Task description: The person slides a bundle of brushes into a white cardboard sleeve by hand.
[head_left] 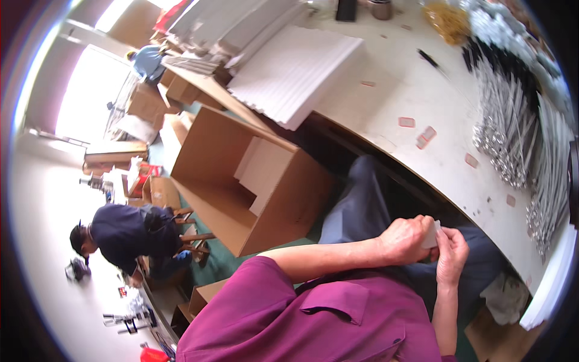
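Observation:
Close in front of my body, both hands meet over a small white piece (432,236), thin and paper-like; its exact kind cannot be made out. My left hand (410,239) is closed around it, with the knuckles up. From the other side, my right hand (451,252) pinches its edge between thumb and fingers. The two hands are nearly touching, above my lap and just short of the white table (386,84). Much of the piece is hidden by the fingers. Small red-edged labels (406,122) lie on the tabletop beyond my hands.
An open cardboard box (271,199) stands to my left, white sheets inside. Stacked white foam-like boards (295,72) overhang the table edge. Bundles of grey cable-like strands (503,133) with metal ends lie at right, near a black pen (428,58). Another person (136,235) bends at far left.

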